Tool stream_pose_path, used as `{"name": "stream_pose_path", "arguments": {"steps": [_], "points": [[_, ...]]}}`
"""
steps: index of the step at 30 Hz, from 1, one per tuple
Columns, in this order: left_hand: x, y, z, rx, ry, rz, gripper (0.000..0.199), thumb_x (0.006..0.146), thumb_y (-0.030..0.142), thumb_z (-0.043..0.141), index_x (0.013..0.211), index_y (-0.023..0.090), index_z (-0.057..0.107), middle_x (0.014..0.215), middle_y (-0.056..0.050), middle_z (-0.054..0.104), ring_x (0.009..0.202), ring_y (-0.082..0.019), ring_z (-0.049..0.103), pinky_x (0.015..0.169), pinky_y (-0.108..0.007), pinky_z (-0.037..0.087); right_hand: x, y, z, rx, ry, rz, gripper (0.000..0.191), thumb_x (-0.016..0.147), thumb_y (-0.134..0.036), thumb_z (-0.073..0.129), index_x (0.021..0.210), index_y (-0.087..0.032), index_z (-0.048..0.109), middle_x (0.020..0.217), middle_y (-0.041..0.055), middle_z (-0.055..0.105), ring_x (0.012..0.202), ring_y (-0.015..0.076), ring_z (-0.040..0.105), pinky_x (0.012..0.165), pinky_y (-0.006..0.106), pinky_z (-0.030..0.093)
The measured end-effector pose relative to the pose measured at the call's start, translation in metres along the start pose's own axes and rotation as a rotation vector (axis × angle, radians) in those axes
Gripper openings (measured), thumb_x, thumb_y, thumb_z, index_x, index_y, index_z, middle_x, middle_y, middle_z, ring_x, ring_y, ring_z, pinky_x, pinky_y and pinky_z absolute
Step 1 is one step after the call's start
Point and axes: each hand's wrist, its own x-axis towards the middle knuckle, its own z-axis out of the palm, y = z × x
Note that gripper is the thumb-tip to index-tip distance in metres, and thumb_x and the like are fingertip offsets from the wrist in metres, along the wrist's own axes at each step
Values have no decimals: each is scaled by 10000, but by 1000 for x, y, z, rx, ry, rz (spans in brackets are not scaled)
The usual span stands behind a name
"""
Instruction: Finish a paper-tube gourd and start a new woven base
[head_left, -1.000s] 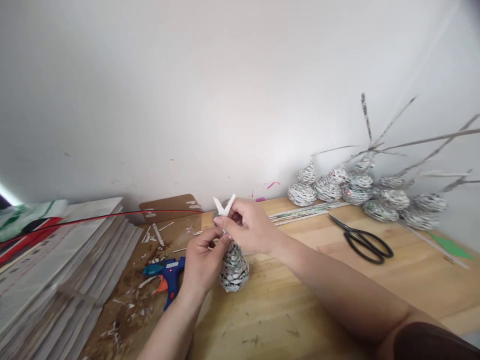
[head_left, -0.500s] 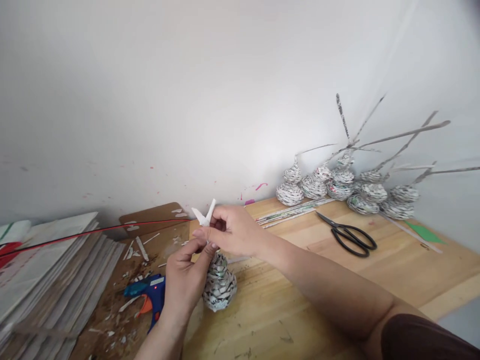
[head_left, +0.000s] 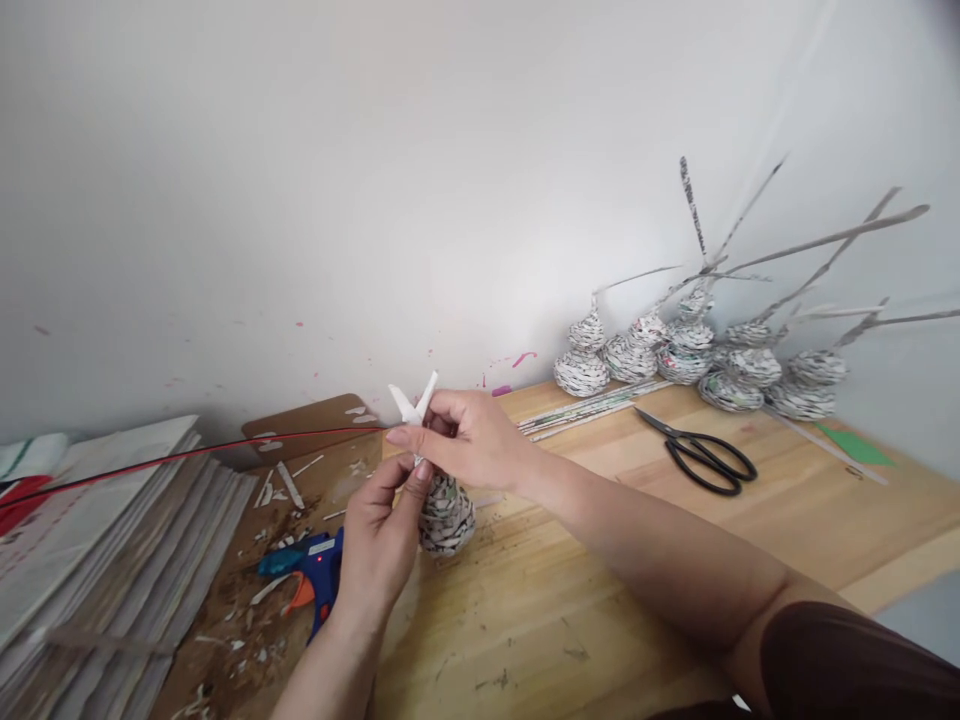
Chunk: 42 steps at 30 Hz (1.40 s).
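Pale wall (head_left: 450,220) forms the background, marked with pink spots above the far edge of a wooden tabletop (head_left: 570,570). A woven paper piece (head_left: 448,520) is located near the left side of this tabletop, between my forearms; I cannot tell whether its base touches the wood. My left hand (head_left: 382,530) pinches the narrow neck of the piece between thumb and fingers. My right hand (head_left: 480,440), positioned just above and to the right, grips the white paper ends (head_left: 407,405) at their base, thumb against bent fingers. The two ends project upward in a V.

To the left, a blue glue gun (head_left: 324,575) with an orange trigger lies on a brown surface (head_left: 259,600) among paper scraps (head_left: 289,485). Farther left is a tall stack of paper (head_left: 112,570), crossed by a red and black cable (head_left: 225,446). A cardboard sheet (head_left: 315,415) leans on the wall at the far left.

To the right, black-handled scissors (head_left: 676,436) lie with blades apart from my hands. Beyond them are paper rods (head_left: 585,410) and a row of woven gourd shapes (head_left: 581,373), several with long strips projecting. A green sheet (head_left: 853,447) lies at far right.
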Motion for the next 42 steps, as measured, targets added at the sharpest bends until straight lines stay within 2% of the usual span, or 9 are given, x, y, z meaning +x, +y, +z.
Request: {"name": "stream_pose_path", "arguments": {"steps": [5, 8, 12, 17, 22, 27, 33, 37, 42], "points": [[0, 6, 5, -46, 105, 4, 341, 831, 444, 658, 1017, 164, 719, 944, -52, 726, 885, -198, 640, 825, -270, 488, 1, -4, -8, -68, -49, 56, 509, 781, -547, 702, 1144, -198, 626, 655, -36, 581, 584, 113, 522, 536, 229, 363], [1, 3, 3, -27, 127, 14, 349, 835, 446, 651, 1014, 154, 720, 943, -61, 725, 847, -193, 636, 813, -275, 489, 3, -4, -10, -144, -94, 29, 381, 809, -532, 680, 951, -179, 699, 731, 7, 613, 643, 121, 539, 578, 242, 378], [4, -2, 0, 18, 34, 5, 343, 884, 424, 597, 1100, 174, 692, 1046, -55, 709, 911, -186, 624, 860, -274, 468, 5, -1, -7, -203, -91, -24, 375, 865, -475, 634, 682, -150, 677, 714, 11, 593, 618, 100, 492, 559, 241, 336], [4, 3, 0, 116, -16, 45, 367, 914, 435, 549, 1129, 167, 675, 1022, -55, 701, 969, -194, 609, 883, -276, 447, 3, 3, -2, -249, -2, -119, 373, 882, -417, 618, 622, -149, 622, 655, -15, 549, 604, 87, 470, 568, 240, 316], [4, 5, -2, 203, -13, 77, 324, 925, 424, 526, 1026, 172, 705, 900, -36, 675, 870, -179, 588, 827, -268, 434, 2, 7, 4, -333, 119, -236, 355, 871, -356, 625, 588, -157, 545, 711, -3, 526, 661, 102, 487, 621, 242, 352], [4, 5, -3, 331, 28, 186, 291, 921, 402, 531, 992, 199, 728, 945, -42, 670, 925, -195, 575, 848, -280, 414, -1, 9, 12, -463, 194, -314, 270, 888, -285, 569, 651, -169, 514, 745, 13, 488, 751, 143, 492, 711, 271, 382], [5, 3, 0, 307, 5, 130, 341, 938, 417, 492, 1110, 202, 694, 1018, -57, 689, 958, -211, 603, 875, -303, 424, 0, 8, 5, -377, 95, -199, 341, 911, -387, 560, 657, -160, 562, 700, 10, 544, 663, 116, 505, 631, 246, 370], [4, 3, 0, 333, -6, 123, 344, 939, 433, 487, 1023, 188, 713, 949, -53, 689, 919, -203, 604, 855, -294, 425, 2, 5, 0, -268, 1, -94, 448, 920, -494, 529, 633, -155, 583, 559, -19, 523, 534, 90, 456, 520, 236, 295], [4, 0, -2, 340, -1, 106, 365, 930, 460, 494, 990, 172, 710, 937, -59, 695, 873, -199, 611, 805, -285, 441, 4, 3, -3, -218, -36, -12, 464, 919, -504, 524, 615, -155, 564, 526, -30, 527, 511, 77, 448, 516, 232, 273]]}}
